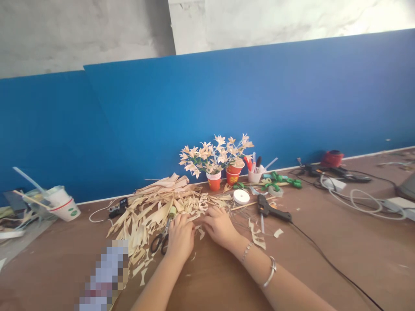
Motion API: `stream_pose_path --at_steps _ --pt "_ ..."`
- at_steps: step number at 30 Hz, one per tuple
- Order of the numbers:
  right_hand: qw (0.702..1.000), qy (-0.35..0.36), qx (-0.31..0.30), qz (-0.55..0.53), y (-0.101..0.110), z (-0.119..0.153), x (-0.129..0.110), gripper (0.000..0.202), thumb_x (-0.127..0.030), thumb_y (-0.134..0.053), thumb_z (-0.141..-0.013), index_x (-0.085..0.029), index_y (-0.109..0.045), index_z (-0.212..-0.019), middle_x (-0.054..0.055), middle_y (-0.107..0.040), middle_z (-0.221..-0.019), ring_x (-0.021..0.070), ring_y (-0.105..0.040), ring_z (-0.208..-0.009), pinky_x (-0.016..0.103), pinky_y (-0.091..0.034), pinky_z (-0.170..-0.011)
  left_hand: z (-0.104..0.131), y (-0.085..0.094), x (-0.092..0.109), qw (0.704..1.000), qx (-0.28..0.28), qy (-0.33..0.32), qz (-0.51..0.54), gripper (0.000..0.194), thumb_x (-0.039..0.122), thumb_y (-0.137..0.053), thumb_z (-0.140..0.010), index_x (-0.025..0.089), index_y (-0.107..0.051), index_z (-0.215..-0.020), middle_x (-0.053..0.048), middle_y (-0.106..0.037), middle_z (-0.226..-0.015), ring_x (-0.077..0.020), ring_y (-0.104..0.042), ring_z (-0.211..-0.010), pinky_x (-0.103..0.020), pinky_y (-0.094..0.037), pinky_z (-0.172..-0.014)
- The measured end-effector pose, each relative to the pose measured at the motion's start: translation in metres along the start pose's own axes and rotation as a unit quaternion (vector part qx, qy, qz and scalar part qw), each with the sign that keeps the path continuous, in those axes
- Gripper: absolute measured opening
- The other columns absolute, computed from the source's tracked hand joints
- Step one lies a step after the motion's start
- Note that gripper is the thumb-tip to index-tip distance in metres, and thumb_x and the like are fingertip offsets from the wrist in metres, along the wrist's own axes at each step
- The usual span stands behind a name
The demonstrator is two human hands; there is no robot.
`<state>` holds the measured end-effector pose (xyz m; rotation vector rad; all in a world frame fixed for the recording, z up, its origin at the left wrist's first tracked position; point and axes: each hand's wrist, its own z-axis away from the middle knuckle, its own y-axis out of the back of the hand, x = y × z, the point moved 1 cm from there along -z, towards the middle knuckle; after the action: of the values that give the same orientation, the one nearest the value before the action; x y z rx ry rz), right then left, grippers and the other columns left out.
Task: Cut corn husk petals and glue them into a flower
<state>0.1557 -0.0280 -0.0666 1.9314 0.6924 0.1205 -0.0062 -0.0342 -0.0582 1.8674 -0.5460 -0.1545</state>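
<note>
My left hand (181, 236) is low over the brown table, its fingers bent and closed together. Close by on the right, my right hand (221, 226) curls its fingers inward toward the left one. What lies between the fingertips is too small and hidden to make out. Black-handled scissors (156, 243) lie against the left side of my left hand, beside a small green roll (172, 211). A heap of pale dry husk strips (139, 220) spreads to the left and behind both hands. Beyond my right hand are a white tape roll (241, 197) and thin wires (241, 218).
A black glue gun (272, 211) trails its cord along the right. Pale handmade flowers (207, 153) stand in red cups (214, 184) near the blue partition (145, 121). White cups (66, 209) stand left; cables (363, 203) and a red object (333, 159) lie right.
</note>
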Motion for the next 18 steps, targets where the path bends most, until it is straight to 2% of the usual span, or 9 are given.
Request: stream_pose_path --at_steps 5,8,12,18 --pt "0.997 0.041 -0.043 0.050 -0.006 -0.004 -0.008 0.019 -0.026 -0.051 -0.089 -0.020 -0.068 -0.083 0.007 -0.058 -0.089 0.0211 -0.045 -0.087 0.032 -0.030 -0.071 -0.003 -0.001 0.002 1.000 -0.014 0.003 -0.007 0.019 0.012 -0.047 -0.082 0.020 -0.065 -0.080 -0.008 -0.061 -0.106 -0.0262 -0.049 -0.104 -0.039 -0.038 -0.083" --pt "0.995 0.057 -0.050 0.068 -0.012 -0.007 -0.009 0.018 -0.024 -0.052 -0.088 -0.017 -0.066 -0.078 0.008 -0.058 -0.088 0.0217 -0.045 -0.087 0.033 -0.031 -0.071 -0.003 -0.002 0.002 1.000 -0.014 0.005 -0.007 0.021 0.011 -0.046 -0.082 0.020 -0.065 -0.081 -0.008 -0.061 -0.106 -0.0262 -0.049 -0.103 -0.039 -0.038 -0.082" --pt "0.994 0.070 -0.041 0.076 -0.017 -0.009 -0.009 0.011 -0.020 -0.054 -0.087 -0.015 -0.063 -0.083 0.009 -0.059 -0.087 0.0224 -0.046 -0.087 0.034 -0.032 -0.072 -0.001 -0.005 -0.001 1.000 -0.004 0.011 0.005 0.017 0.010 -0.050 -0.079 0.020 -0.064 -0.080 -0.008 -0.061 -0.104 -0.0253 -0.049 -0.104 -0.039 -0.037 -0.084" --pt "0.997 0.039 -0.030 0.059 -0.016 -0.007 -0.006 0.009 -0.013 -0.051 -0.086 -0.014 -0.060 -0.085 0.010 -0.057 -0.091 0.0225 -0.045 -0.087 0.034 -0.034 -0.074 -0.001 -0.010 -0.005 0.999 0.019 0.021 0.034 0.011 0.014 -0.055 -0.077 0.021 -0.064 -0.079 -0.006 -0.060 -0.103 -0.0243 -0.049 -0.103 -0.038 -0.037 -0.086"
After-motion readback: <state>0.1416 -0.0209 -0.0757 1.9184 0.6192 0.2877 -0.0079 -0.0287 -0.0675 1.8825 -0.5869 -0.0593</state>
